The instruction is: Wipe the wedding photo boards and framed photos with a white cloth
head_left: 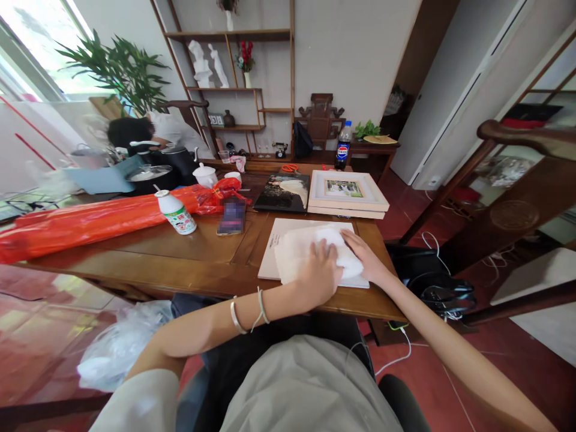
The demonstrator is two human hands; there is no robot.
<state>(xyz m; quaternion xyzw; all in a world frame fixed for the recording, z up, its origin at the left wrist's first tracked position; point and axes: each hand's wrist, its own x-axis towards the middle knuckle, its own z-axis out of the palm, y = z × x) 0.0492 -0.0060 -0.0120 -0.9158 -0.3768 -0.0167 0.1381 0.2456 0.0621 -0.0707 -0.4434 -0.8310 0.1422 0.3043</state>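
A soft white sheet or wrapping point(300, 252), bunched up on its right side, lies on a flat pale board point(269, 264) near the table's front edge. My left hand point(320, 270) is spread over the middle of it, fingers apart and palm down. Along the right edge of the bunched part, my right hand point(365, 255) rests with its fingers stretched out; its thumb is not clearly visible. Whether anything lies inside the white wrapping is hidden.
Behind the board are stacked pale picture frames point(346, 191), a dark picture panel point(282, 193) and a cola bottle point(343, 146). Further left lie a phone point(231, 217), a white bottle point(176, 213) and a long red plastic-wrapped bundle point(99, 219). Another person point(173, 129) is at the far left.
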